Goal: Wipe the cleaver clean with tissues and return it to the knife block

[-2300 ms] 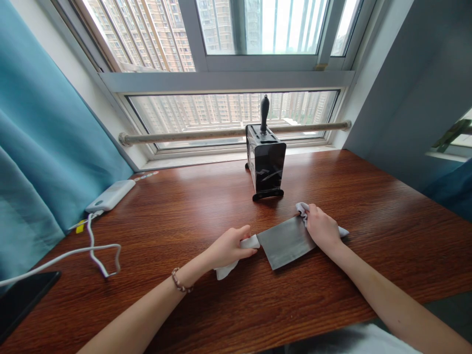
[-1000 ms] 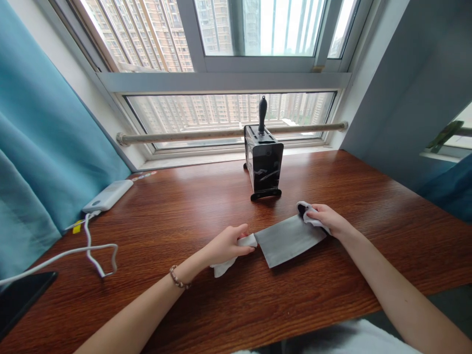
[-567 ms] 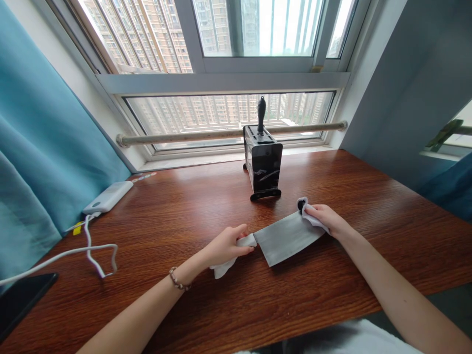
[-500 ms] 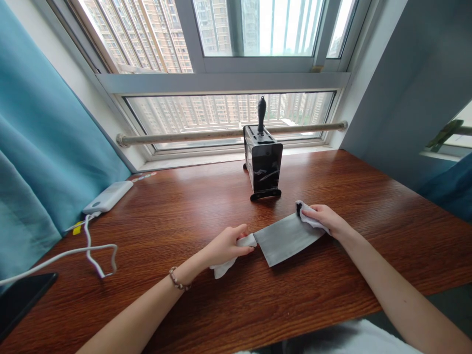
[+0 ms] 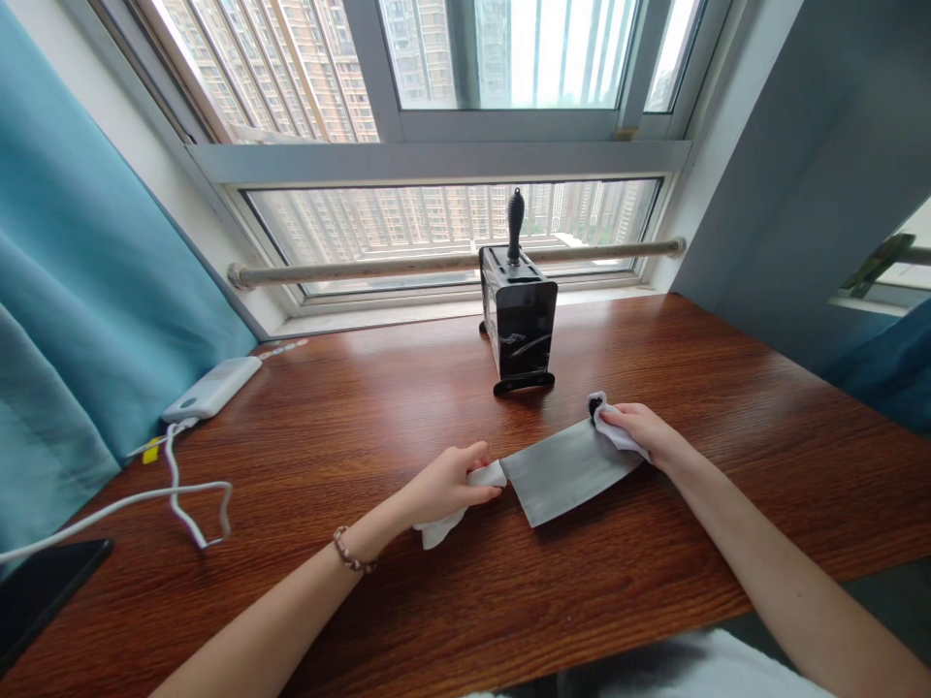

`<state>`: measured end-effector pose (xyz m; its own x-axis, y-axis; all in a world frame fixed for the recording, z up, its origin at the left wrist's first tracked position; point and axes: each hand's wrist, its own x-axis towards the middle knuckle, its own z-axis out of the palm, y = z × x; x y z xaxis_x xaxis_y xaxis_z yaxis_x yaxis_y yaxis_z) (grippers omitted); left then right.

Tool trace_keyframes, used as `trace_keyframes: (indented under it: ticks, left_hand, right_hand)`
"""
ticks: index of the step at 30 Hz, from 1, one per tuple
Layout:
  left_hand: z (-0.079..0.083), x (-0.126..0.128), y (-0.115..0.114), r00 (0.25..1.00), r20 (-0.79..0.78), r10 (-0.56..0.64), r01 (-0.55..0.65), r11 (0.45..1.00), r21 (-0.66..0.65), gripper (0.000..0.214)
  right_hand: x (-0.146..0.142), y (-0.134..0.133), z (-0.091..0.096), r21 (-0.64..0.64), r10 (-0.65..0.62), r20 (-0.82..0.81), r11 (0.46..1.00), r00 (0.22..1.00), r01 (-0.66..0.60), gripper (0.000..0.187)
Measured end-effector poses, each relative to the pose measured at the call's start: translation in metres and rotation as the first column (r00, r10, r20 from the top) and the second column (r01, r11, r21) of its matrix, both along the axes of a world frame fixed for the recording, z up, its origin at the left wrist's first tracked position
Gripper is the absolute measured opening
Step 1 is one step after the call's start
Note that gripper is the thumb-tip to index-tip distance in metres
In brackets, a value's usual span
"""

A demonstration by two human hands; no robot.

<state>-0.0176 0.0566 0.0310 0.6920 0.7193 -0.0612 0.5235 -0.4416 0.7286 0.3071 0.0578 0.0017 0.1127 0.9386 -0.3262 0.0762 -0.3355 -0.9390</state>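
A kitchen cleaver with a broad grey blade (image 5: pixel 563 475) is held low over the wooden table, its tip end to the right. My left hand (image 5: pixel 451 485) is closed around the handle, which is wrapped in a white tissue (image 5: pixel 440 529). At the blade's far end, my right hand (image 5: pixel 644 431) pinches a white cloth (image 5: pixel 617 438) with a black patch against the blade's upper corner. The cloth hides that corner. Whether the blade touches the table, I cannot tell.
A black knife block (image 5: pixel 524 330) with one black-handled tool in it stands behind the cleaver. To the left are a white power bank (image 5: pixel 212 390), its white cable (image 5: pixel 175 475) and a dark phone (image 5: pixel 50 591). A pipe (image 5: pixel 364 269) crosses before the window.
My right hand and the white cloth have shifted very slightly right along the blade, baring a little more of its upper edge. My left hand and the handle have stayed put.
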Motion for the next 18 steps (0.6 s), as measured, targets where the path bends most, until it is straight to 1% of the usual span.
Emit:
trace_keyframes:
  ticks: [9, 18]
  left_hand:
    - [0.0017, 0.0006, -0.0009, 1.000, 0.009, 0.010, -0.010, 1.000, -0.009, 0.026]
    - [0.0022, 0.0009, -0.0011, 1.000, 0.015, 0.013, -0.012, 1.000, -0.008, 0.026]
  right_hand:
    - [-0.0042, -0.0026, 0.0034, 0.011, -0.035, 0.004, 0.999, 0.999, 0.035, 0.033]
    - [-0.0044, -0.0047, 0.0032, 0.032, 0.001, 0.106, 0.999, 0.994, -0.005, 0.034]
